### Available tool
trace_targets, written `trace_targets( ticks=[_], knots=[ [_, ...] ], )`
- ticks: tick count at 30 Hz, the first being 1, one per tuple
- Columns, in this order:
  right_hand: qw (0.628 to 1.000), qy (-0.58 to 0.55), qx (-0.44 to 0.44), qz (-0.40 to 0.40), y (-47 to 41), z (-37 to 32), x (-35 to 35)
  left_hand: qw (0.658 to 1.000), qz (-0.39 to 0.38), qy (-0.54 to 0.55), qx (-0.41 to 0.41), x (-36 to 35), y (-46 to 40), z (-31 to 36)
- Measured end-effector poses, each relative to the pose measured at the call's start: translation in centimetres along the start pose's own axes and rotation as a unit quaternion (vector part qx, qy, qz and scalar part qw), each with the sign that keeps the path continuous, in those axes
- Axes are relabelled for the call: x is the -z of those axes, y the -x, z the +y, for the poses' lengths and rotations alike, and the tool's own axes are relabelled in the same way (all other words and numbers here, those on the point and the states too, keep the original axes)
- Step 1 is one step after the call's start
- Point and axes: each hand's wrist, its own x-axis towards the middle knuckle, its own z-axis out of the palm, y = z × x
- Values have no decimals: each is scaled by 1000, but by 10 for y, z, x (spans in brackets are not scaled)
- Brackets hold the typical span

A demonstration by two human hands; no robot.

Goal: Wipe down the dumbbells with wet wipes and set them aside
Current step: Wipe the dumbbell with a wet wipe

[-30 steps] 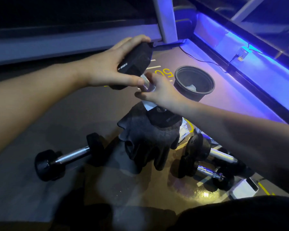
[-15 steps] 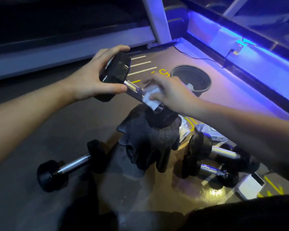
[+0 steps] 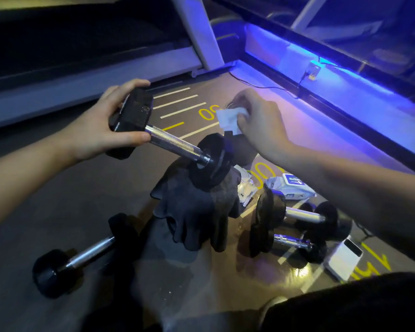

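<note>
My left hand (image 3: pixel 101 130) grips the upper black head of a dumbbell (image 3: pixel 175 143) with a chrome handle. Its lower head rests on a dark cloth draped over my knee (image 3: pixel 197 212). My right hand (image 3: pixel 259 123) pinches a white wet wipe (image 3: pixel 229 121) just above and behind that lower head, clear of the handle. One dumbbell (image 3: pixel 82 257) lies on the floor at the lower left. Two more dumbbells (image 3: pixel 295 216) (image 3: pixel 288 244) lie on the right. A wet wipe pack (image 3: pixel 290 184) sits behind them.
A dark bin is mostly hidden behind my right hand. A white phone-like device (image 3: pixel 345 259) lies on the floor at the right. A grey machine frame (image 3: pixel 197 34) and a blue-lit ledge (image 3: pixel 345 92) border the far side. Crumpled used wipes (image 3: pixel 246 188) lie beside the cloth.
My right hand slid the wipe down off the chrome handle and lifted it past the lower head. The dumbbell has tilted flatter, its handle now bare.
</note>
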Motion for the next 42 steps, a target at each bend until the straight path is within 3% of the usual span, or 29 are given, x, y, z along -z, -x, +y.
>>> trace_targets(
  ticks=[4,10,14,19,24,28,32,37,42],
  knots=[
    [997,41,-47,-51,7,5,-2,1000,3,6,3,0,0,0],
    [960,-190,-164,-125,31,-2,-19,1000,6,22,8,0,3,0],
    [930,-266,-146,-208,57,-9,-35,1000,5,23,11,1,9,-5],
    [950,-244,-118,-152,63,-15,-48,999,4,38,37,3,17,-10],
    [960,-208,-101,-157,55,-26,-53,995,29,11,90,1,35,-16],
    [975,-137,-65,-160,51,-40,-55,975,102,-64,187,-15,54,-24],
    [984,-61,-26,-163,50,-56,-60,954,97,-94,266,-22,63,-35],
    [983,52,77,-160,49,-74,-74,956,117,-2,270,-30,79,-67],
    [980,56,108,-158,44,-81,-86,953,159,43,255,-40,88,-82]
  ],
)
